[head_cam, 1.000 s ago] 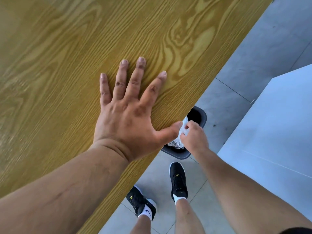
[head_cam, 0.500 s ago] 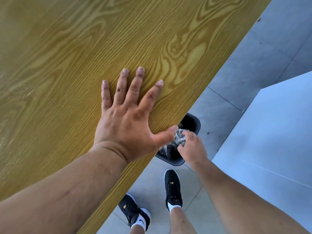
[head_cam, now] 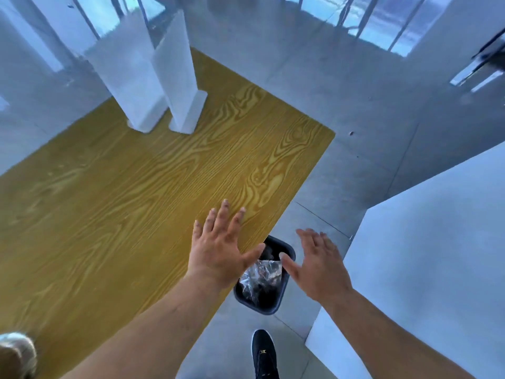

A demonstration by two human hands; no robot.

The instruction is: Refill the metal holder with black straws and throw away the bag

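The crumpled clear plastic bag [head_cam: 259,277] lies inside a black waste bin [head_cam: 284,294] on the floor, just past the table's right edge. My left hand [head_cam: 221,250] is spread with fingers apart over the edge of the wooden table [head_cam: 123,201], its thumb reaching over the bin. My right hand [head_cam: 314,263] hovers open above the bin's right side, holding nothing. The metal holder and the black straws are not in view.
Two white upright posts [head_cam: 158,77] stand at the far end of the table. A white block [head_cam: 423,269] rises to the right of the bin. My black shoe [head_cam: 263,354] is on the grey floor below the bin. A blurred pale object [head_cam: 16,354] sits at the bottom left.
My right hand has let go of the bag, which now lies in the bin, and has opened. The view has pulled back and up, showing the table's far end.
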